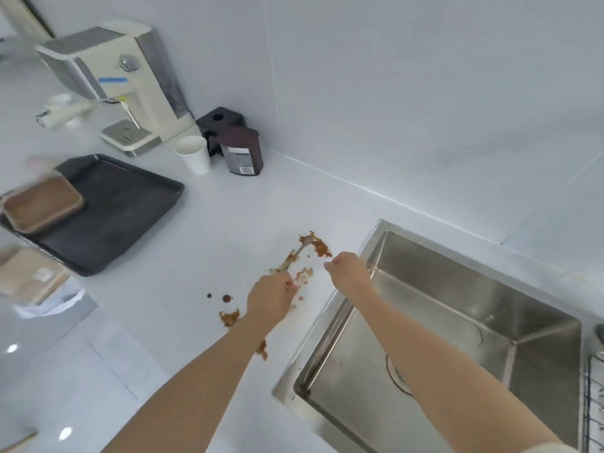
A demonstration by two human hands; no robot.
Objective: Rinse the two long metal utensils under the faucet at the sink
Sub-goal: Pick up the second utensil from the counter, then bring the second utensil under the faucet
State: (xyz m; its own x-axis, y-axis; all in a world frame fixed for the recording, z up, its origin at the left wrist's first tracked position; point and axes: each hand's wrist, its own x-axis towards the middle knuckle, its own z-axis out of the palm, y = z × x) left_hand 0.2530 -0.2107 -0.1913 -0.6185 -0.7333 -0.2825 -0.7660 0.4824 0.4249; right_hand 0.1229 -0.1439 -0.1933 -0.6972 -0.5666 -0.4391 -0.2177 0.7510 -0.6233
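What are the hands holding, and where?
The left hand grips the dirty spoon by its handle end. The right hand looks pinched; whether it holds anything cannot be told.

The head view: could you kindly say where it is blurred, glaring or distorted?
Head view: brown tray at the left edge is smeared; sink and the utensil in the left hand are sharper; glare spots lower left; wide-angle stretching toward the corners.

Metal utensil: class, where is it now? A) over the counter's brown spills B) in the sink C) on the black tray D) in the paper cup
A: the metal utensil is among brown smears on the counter, its handle gripped by the left hand.
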